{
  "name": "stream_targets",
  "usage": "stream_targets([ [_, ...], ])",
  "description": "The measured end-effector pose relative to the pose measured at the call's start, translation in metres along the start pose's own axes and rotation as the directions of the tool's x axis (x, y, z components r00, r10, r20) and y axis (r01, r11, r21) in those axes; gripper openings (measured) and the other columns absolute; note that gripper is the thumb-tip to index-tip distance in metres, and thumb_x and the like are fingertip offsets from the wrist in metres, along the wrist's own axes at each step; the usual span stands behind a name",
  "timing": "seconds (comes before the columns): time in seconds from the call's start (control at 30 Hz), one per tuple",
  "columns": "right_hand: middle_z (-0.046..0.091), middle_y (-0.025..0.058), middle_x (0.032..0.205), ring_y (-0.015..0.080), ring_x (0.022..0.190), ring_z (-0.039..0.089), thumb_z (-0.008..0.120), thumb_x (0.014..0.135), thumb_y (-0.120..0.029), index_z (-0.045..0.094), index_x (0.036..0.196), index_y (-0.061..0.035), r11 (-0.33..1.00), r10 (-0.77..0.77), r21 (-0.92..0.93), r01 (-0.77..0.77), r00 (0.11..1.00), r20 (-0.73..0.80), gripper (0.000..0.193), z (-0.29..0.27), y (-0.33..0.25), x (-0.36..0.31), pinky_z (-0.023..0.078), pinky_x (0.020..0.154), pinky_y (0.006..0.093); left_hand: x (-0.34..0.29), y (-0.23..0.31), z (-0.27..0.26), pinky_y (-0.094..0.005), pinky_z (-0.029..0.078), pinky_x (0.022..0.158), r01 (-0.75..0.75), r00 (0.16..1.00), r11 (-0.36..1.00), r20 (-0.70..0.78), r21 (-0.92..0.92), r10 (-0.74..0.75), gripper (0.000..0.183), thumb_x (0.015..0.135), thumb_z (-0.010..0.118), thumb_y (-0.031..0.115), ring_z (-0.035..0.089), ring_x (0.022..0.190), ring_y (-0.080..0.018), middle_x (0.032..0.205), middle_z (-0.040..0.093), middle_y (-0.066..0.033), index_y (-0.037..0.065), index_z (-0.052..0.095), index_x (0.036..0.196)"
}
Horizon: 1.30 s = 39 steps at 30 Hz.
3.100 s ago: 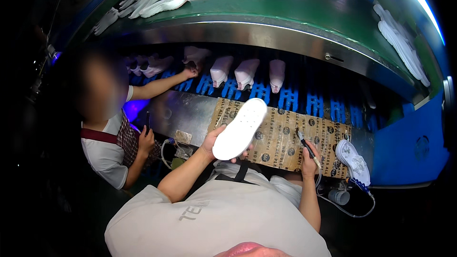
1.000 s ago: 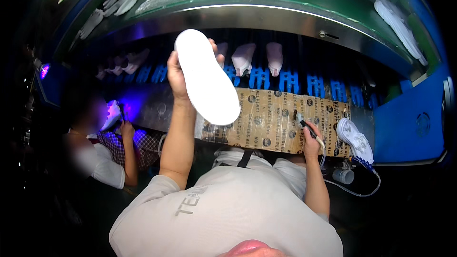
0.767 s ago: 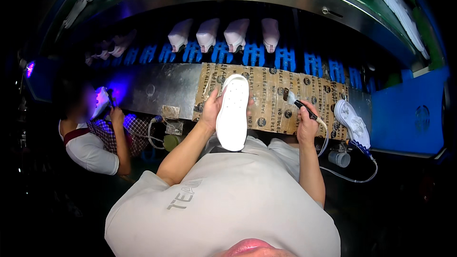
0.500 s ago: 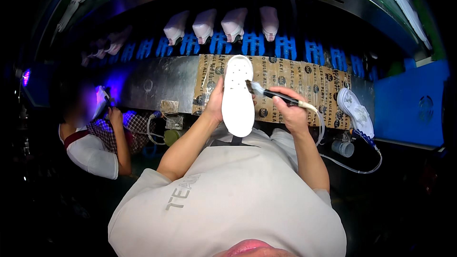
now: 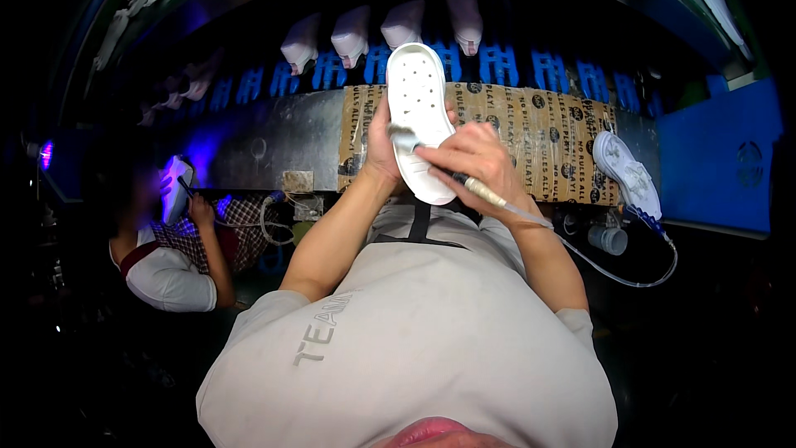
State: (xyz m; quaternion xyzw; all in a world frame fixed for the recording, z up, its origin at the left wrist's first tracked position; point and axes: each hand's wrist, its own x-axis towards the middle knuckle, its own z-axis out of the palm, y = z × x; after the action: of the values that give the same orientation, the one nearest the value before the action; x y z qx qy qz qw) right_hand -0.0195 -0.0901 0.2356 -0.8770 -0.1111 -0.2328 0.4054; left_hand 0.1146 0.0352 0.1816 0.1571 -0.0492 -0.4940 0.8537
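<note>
In front of my chest I see a white shoe sole [image 5: 424, 112], its hollow inner face with small holes turned up toward me. My left hand [image 5: 381, 145] is wrapped round its left edge, fingers behind it, partly hidden. My right hand [image 5: 481, 162] is closed round a dark-handled brush [image 5: 473, 187] with a pale tube running from its rear end. The bristles lie on the lower-middle part of the sole's inner face, near its left rim. Another white sole [image 5: 626, 174] lies at the right end of the bench, next to a blue hose fitting.
Brown printed cardboard [image 5: 547, 145] covers part of the metal bench [image 5: 274, 137]. Pale shoe uppers [image 5: 402, 23] stand beyond blue holders [image 5: 497, 66]. A blue panel [image 5: 717, 170] is at right, with a clear jar [image 5: 609, 239] below the bench. At left a person [image 5: 178, 270] holds a shoe.
The sole has moved up and tilted, its lower end swung right. My right hand has come left and across it, carrying the brush tip from the right edge to the lower left area.
</note>
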Motion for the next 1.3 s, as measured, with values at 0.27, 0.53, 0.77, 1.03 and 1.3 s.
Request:
stream_targets([
  [0.27, 0.073, 0.0035, 0.085, 0.0197, 0.084, 0.063, 0.084, 0.079, -0.019, 0.08, 0.109, -0.0125, 0.993, -0.055, 0.113, 0.04, 0.989, 0.136, 0.031, -0.014, -0.009, 0.002, 0.045, 0.082, 0.0365, 0.015, 0.035, 0.023, -0.0502, 0.058, 0.089, -0.023, 0.982, 0.999, 0.19, 0.032, 0.016, 0.073, 0.103, 0.029, 0.065, 0.066, 0.099, -0.0313, 0.115, 0.063, -0.019, 0.009, 0.049, 0.145],
  [0.53, 0.068, 0.0021, 0.079, 0.0181, 0.074, 0.058, 0.085, 0.079, -0.017, 0.08, 0.11, -0.0103, 0.988, -0.088, 0.147, 0.054, 0.967, 0.238, 0.032, -0.027, -0.015, 0.009, 0.043, 0.077, 0.033, 0.032, 0.07, 0.043, -0.0531, 0.06, 0.093, 0.069, 0.942, 0.952, 0.296, 0.298, -0.161, 0.074, 0.106, 0.026, 0.062, 0.069, 0.11, -0.0394, 0.128, 0.061, -0.0275, 0.006, 0.04, 0.153],
  [0.77, 0.07, 0.0035, 0.085, 0.0176, 0.082, 0.061, 0.084, 0.079, -0.011, 0.08, 0.108, -0.0141, 0.999, 0.003, -0.043, 0.01, 0.961, 0.278, 0.03, -0.036, -0.021, 0.015, 0.047, 0.08, 0.0333, 0.056, 0.085, 0.07, -0.0292, 0.063, 0.084, 0.208, 0.946, 0.541, -0.027, 0.815, -0.324, 0.052, 0.11, 0.045, 0.04, 0.073, 0.104, -0.0199, 0.127, 0.067, -0.0181, 0.003, 0.055, 0.144],
  [1.03, 0.067, 0.0023, 0.085, 0.0204, 0.082, 0.06, 0.081, 0.08, -0.007, 0.079, 0.108, -0.0151, 0.996, 0.006, -0.083, 0.017, 0.962, 0.274, 0.029, -0.052, -0.026, 0.014, 0.05, 0.084, 0.0363, 0.059, 0.077, 0.106, -0.0373, 0.047, 0.102, 0.187, 0.882, -0.046, -0.188, 0.981, -0.433, 0.062, 0.102, 0.056, 0.056, 0.064, 0.117, -0.0282, 0.127, 0.069, -0.0209, 0.001, 0.071, 0.128],
  [1.3, 0.064, 0.0009, 0.08, 0.0191, 0.078, 0.059, 0.083, 0.077, -0.011, 0.079, 0.112, -0.0161, 0.994, -0.062, -0.074, 0.079, 0.976, 0.21, 0.035, -0.071, -0.018, 0.005, 0.051, 0.073, 0.0346, 0.059, 0.081, 0.101, -0.0381, 0.048, 0.103, 0.242, 0.853, -0.25, -0.329, 0.937, -0.406, 0.062, 0.099, 0.056, 0.059, 0.065, 0.119, -0.0318, 0.129, 0.069, -0.0205, 0.007, 0.072, 0.128],
])
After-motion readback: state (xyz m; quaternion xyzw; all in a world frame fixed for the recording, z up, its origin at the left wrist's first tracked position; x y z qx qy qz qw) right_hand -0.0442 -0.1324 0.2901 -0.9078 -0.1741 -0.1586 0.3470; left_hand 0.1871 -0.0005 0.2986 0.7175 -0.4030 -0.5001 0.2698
